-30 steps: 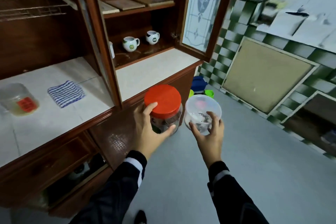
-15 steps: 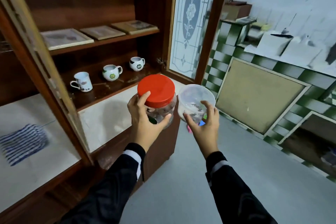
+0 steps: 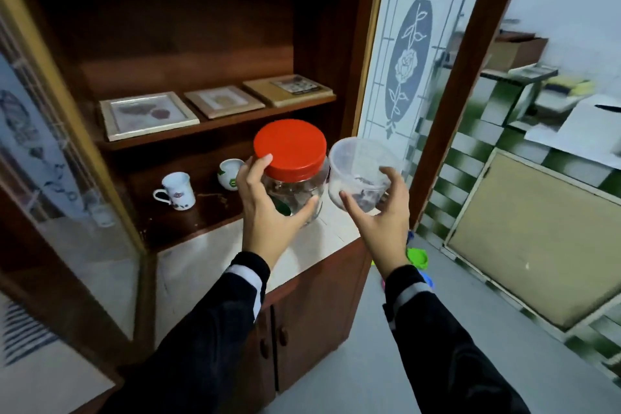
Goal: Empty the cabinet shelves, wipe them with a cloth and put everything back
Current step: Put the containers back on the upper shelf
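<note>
A dark wood cabinet [image 3: 201, 27] fills the left and centre of the frame, w/ a white tiled table [image 3: 208, 255] along its front at lower centre. An open glass door [image 3: 403, 60], etched w/ a rose, is seen at upper centre-right. Grey floor [image 3: 353, 346] is shown at bottom right. Green-and-white checked wall tiles [image 3: 470, 158] and a beige panel [image 3: 537, 239] are seen at right, blurred. Bright plastic items [image 3: 416, 257] lie on the floor by the cabinet's corner; what they are can't be told. A blue-striped cloth [image 3: 23, 333] is glimpsed at far lower left.

Three framed pictures [image 3: 148, 116] are laid flat side by side on the middle shelf [image 3: 218, 128]. On the lower shelf [image 3: 188, 215] a white mug [image 3: 176, 191] and a rounder mug [image 3: 230, 173] stand apart.

At frame centre, above the table's back edge, a clear round jar [image 3: 295, 191] w/ a wide red lid [image 3: 289, 148] is held up; dark contents incl. something green are seen low inside. The left hand [image 3: 265, 208] has its grip closed round the jar's body, thumb at lower right, fingers on the left side, forefinger tip at the lid's rim.

Just right of it a clear lidless tub [image 3: 361, 165], tilted toward the camera w/ dark bits inside, is held by the right hand [image 3: 383, 215]. Its grip is curled round the tub's lower half. Whether jar and tub touch can't be told.
</note>
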`<act>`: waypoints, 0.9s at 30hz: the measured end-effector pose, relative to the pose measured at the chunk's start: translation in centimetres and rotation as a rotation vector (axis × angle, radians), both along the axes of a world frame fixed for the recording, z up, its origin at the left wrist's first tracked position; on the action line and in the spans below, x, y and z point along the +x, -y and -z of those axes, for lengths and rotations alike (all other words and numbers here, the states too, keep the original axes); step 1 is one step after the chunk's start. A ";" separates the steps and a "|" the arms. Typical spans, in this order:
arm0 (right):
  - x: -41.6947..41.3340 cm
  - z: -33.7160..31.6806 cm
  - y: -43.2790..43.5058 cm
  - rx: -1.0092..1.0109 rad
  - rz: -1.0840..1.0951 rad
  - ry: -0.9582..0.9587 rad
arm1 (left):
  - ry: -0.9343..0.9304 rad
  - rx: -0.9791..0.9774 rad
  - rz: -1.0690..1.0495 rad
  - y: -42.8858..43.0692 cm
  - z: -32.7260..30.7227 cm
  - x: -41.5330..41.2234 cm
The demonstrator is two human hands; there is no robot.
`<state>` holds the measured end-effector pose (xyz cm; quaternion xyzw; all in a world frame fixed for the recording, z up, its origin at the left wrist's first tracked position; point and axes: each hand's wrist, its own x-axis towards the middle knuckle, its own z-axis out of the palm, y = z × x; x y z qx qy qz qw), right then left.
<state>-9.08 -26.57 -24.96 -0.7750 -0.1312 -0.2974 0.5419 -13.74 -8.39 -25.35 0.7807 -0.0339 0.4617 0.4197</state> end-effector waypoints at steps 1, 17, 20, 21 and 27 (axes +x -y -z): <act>1.2 -0.4 -0.4 -0.007 -0.018 -0.001 | 0.009 0.007 -0.028 -0.1 -0.4 0.6; 11.6 -9.5 -9.1 0.040 -0.478 0.071 | 0.104 -0.092 -0.486 -4.4 -9.8 4.8; 11.5 -10.9 -11.4 0.065 -0.529 0.096 | 0.146 -0.074 -0.534 -5.8 -12.1 4.6; 11.7 -11.4 -11.9 0.079 -0.537 0.101 | 0.149 -0.065 -0.545 -6.0 -12.8 4.8; 12.1 -16.8 -17.8 0.137 -0.545 0.222 | 0.325 -0.027 -0.613 -11.2 -18.1 5.1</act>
